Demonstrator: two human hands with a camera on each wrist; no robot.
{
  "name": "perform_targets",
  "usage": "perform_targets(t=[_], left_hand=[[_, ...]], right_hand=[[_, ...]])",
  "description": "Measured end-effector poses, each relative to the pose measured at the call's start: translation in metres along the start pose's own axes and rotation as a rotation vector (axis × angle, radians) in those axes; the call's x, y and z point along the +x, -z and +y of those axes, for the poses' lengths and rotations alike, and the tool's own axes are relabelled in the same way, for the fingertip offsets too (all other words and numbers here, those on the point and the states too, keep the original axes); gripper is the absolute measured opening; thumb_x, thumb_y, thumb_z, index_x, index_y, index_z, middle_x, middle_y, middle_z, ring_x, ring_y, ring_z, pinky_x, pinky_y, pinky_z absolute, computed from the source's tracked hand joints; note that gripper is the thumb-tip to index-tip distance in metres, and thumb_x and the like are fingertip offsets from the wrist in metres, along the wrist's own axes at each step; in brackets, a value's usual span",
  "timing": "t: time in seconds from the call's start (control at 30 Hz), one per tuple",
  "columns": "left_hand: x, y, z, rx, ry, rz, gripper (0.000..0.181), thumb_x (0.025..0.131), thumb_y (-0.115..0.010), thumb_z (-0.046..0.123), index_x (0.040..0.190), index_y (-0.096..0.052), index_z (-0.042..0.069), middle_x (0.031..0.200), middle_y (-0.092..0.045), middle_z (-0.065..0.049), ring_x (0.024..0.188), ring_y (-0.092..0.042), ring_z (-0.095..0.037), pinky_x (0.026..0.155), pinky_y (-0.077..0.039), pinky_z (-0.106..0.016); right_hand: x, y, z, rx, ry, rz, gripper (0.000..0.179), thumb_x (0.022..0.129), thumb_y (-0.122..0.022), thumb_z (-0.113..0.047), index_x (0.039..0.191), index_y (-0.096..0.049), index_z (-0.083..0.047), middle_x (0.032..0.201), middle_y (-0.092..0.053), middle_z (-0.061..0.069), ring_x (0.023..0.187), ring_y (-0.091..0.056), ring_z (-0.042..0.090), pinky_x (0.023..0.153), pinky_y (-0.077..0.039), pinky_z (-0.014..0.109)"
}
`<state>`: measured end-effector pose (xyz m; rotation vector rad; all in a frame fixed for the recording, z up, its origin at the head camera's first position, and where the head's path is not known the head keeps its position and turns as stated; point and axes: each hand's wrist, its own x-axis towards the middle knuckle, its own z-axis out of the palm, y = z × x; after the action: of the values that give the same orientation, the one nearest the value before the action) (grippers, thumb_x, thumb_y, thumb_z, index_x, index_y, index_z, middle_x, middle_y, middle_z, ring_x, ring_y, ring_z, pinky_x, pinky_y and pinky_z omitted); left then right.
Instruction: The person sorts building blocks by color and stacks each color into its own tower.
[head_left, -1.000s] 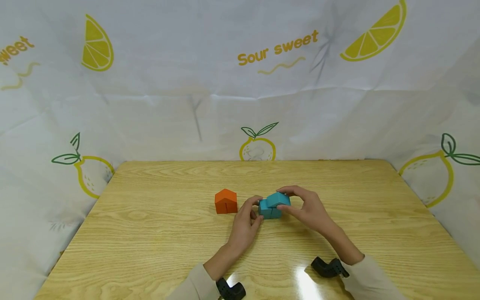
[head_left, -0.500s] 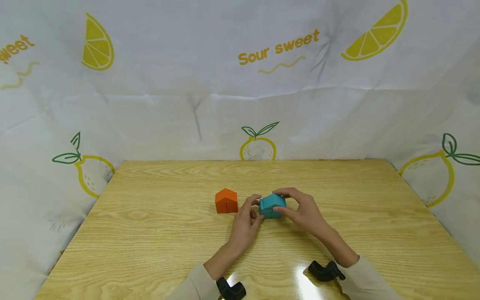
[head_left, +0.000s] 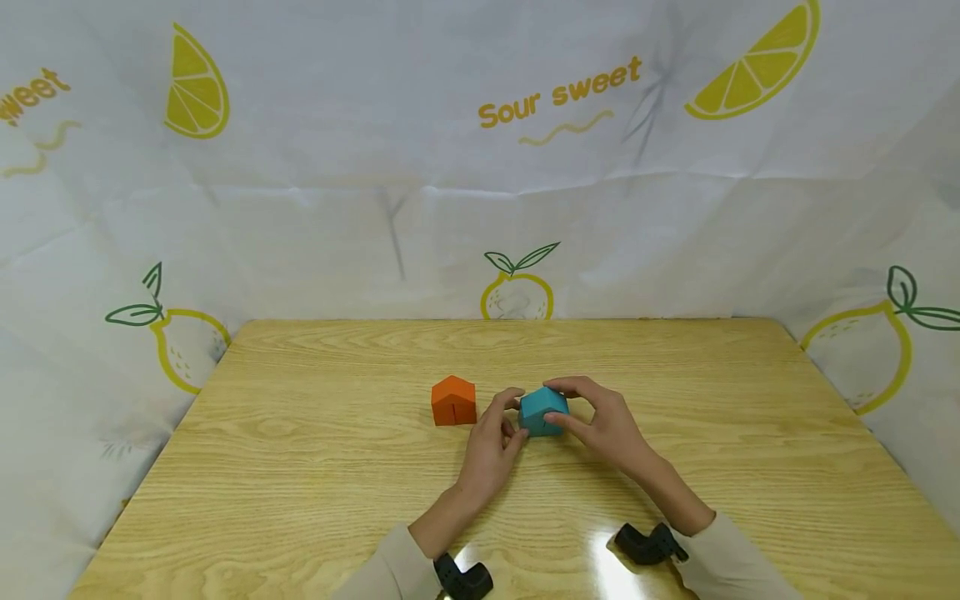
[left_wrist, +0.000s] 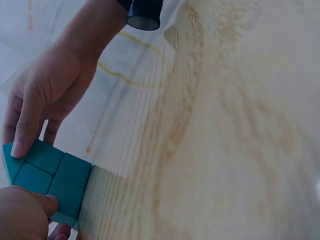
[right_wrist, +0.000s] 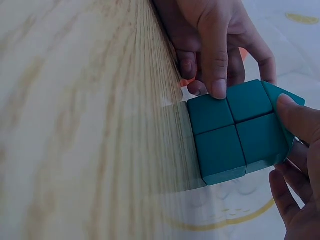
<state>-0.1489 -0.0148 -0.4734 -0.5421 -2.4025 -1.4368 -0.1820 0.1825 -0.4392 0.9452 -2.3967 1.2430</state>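
Observation:
Several blue cubes (head_left: 532, 427) form a small stack on the table, topped by a blue roof-shaped block (head_left: 542, 400) that makes a little house. My left hand (head_left: 489, 454) holds the low left side of the stack between thumb and fingers. From the right, my right hand (head_left: 611, 423) pinches the roof block, thumb in front and fingers behind. In the right wrist view the cubes (right_wrist: 217, 150) sit flush in a grid, and the roof block (right_wrist: 273, 91) lies against their top, partly covered by the right thumb.
A finished-looking orange block house (head_left: 453, 403) stands just left of the left hand. The wooden table (head_left: 315, 467) meets a white lemon-print cloth (head_left: 360, 242) at the back and sides. Black wrist cameras (head_left: 648, 543) sit on both forearms.
My right hand has brought the roof block left and down, from sitting offset over the right of the cubes to lining up on top. The left hand has stayed in place.

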Motion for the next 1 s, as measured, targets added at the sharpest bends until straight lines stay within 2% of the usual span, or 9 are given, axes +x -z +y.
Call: perform_targets(t=[0.33, 0.7, 0.87, 1.0], left_hand=[[0.000, 0.000, 0.000, 0.008, 0.021, 0.000, 0.056, 0.086, -0.068, -0.003, 0.133, -0.043, 0.015, 0.115, -0.057, -0.007, 0.066, -0.046, -0.011, 0.058, -0.042, -0.021], [-0.001, 0.001, -0.001, -0.008, 0.003, 0.002, 0.057, 0.086, -0.067, -0.004, 0.133, -0.043, 0.015, 0.114, -0.057, -0.008, 0.066, -0.046, -0.010, 0.057, -0.042, -0.021], [-0.001, 0.000, -0.002, -0.018, 0.000, 0.001, 0.058, 0.085, -0.068, -0.005, 0.133, -0.043, 0.015, 0.114, -0.057, -0.008, 0.067, -0.048, -0.010, 0.057, -0.043, -0.022], [-0.001, 0.000, -0.001, -0.032, -0.008, 0.009, 0.061, 0.085, -0.069, -0.003, 0.136, -0.042, 0.014, 0.118, -0.055, -0.009, 0.068, -0.050, -0.015, 0.057, -0.043, -0.021]], right_hand=[[0.001, 0.000, -0.002, 0.001, -0.013, -0.009, 0.046, 0.078, -0.078, -0.007, 0.121, -0.063, -0.009, 0.117, -0.063, 0.005, 0.101, -0.060, 0.023, 0.082, -0.049, 0.048], [0.000, -0.003, 0.002, -0.004, 0.006, -0.011, 0.047, 0.079, -0.077, -0.006, 0.123, -0.062, -0.010, 0.119, -0.062, 0.005, 0.101, -0.060, 0.022, 0.082, -0.048, 0.047], [0.001, -0.002, 0.003, 0.027, 0.018, -0.011, 0.057, 0.077, -0.079, -0.005, 0.129, -0.055, -0.006, 0.126, -0.058, 0.007, 0.112, -0.055, 0.024, 0.086, -0.048, 0.044], [0.007, 0.008, -0.022, 0.051, 0.010, 0.002, 0.070, 0.074, -0.080, 0.001, 0.135, -0.046, 0.004, 0.133, -0.049, 0.020, 0.119, -0.047, 0.035, 0.091, -0.044, 0.045]])
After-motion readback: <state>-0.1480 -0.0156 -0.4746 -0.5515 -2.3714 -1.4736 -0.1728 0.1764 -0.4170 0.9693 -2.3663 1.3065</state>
